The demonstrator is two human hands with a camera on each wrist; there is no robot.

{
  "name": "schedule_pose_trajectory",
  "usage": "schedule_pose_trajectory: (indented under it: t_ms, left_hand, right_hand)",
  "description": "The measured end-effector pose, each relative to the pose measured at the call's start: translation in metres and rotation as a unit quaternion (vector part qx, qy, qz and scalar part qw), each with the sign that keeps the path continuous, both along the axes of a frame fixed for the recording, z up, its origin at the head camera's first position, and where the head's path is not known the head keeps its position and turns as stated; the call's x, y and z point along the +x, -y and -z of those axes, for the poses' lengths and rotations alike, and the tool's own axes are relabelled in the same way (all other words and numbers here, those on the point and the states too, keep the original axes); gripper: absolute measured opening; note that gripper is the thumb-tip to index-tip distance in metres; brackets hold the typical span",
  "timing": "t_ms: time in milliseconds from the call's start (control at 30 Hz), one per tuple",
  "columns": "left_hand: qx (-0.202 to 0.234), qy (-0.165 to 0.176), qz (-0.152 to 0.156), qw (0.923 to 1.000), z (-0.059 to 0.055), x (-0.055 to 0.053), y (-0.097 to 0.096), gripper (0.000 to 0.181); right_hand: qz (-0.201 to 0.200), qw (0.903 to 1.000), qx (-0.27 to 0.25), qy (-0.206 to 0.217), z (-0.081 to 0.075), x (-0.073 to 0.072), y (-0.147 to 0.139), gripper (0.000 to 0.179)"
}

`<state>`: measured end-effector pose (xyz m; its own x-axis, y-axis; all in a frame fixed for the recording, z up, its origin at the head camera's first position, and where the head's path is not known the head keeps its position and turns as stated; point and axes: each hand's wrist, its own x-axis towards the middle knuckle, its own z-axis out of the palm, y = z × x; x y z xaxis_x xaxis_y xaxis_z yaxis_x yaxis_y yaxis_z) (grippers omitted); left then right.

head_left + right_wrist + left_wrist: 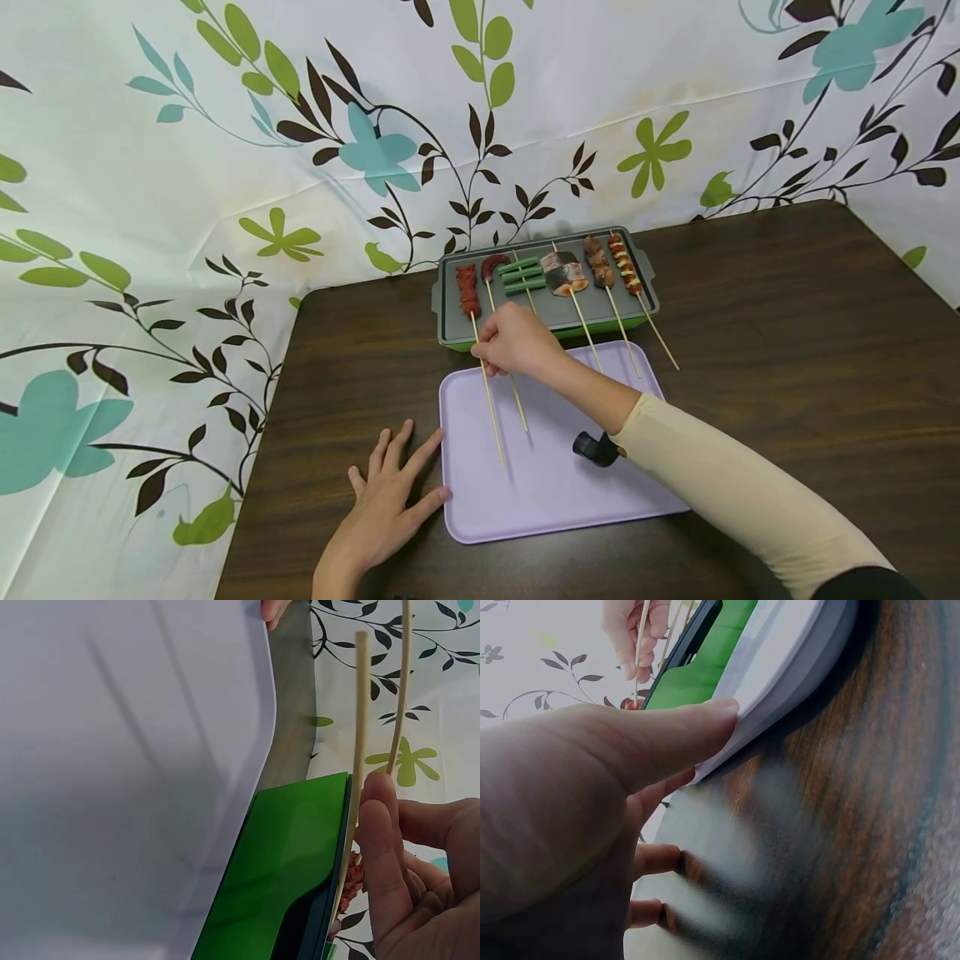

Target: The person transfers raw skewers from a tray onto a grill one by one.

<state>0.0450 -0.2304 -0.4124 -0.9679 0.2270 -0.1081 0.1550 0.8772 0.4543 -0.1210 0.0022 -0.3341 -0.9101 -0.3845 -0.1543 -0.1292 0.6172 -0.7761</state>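
Note:
My right hand (517, 342) pinches the wooden stick of a red meat skewer (468, 292) between thumb and fingers. The meat end is over the left end of a grey-topped green grill (447, 292), and its stick points toward me above a lilac tray (555, 492). Right beside it lies a skewer with a curled dark-red piece (492, 265), its stick passing under my right hand. My left hand (386, 500) is spread flat on the table, thumb and index fingertip at the tray's left edge. In the right wrist view the pinched stick (403, 682) rises from the fingertips.
Further right on the grill lie a green vegetable skewer (522, 275), a fish skewer (564, 273), a brown meat skewer (598, 261) and a red-and-yellow skewer (625, 262). Their sticks overhang the front edge. A patterned curtain (480, 125) hangs behind the dark wooden table (780, 333).

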Motion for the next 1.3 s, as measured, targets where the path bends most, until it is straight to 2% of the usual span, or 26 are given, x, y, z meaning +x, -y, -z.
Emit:
schedule_pose_trajectory:
  t_ms: [233, 600, 800, 1033, 1300]
  left_hand:
    - [0.0, 0.01, -0.003, 0.9999, 0.0, 0.001, 0.0, 0.069]
    - [0.007, 0.02, -0.006, 0.9998, 0.001, 0.004, -0.001, 0.069]
    - [0.006, 0.017, -0.007, 0.9998, 0.0, 0.003, -0.001, 0.069]
    - [0.003, 0.017, -0.006, 0.9998, 0.0, 0.003, -0.001, 0.069]
    - [-0.001, 0.021, -0.006, 0.9998, -0.001, 0.001, -0.001, 0.069]
  right_hand:
    - [0.014, 0.9989, 0.037, -0.025, 0.003, 0.0, 0.004, 0.025]
    - [-0.005, 0.9964, 0.071, -0.046, 0.006, 0.001, 0.006, 0.029]
    - [-0.019, 0.9961, 0.073, -0.047, 0.004, 0.0, 0.007, 0.024]
    - [-0.014, 0.9971, 0.064, -0.041, 0.001, 0.001, 0.005, 0.021]
    - [-0.02, 0.996, 0.033, -0.081, -0.001, 0.013, -0.002, 0.015]
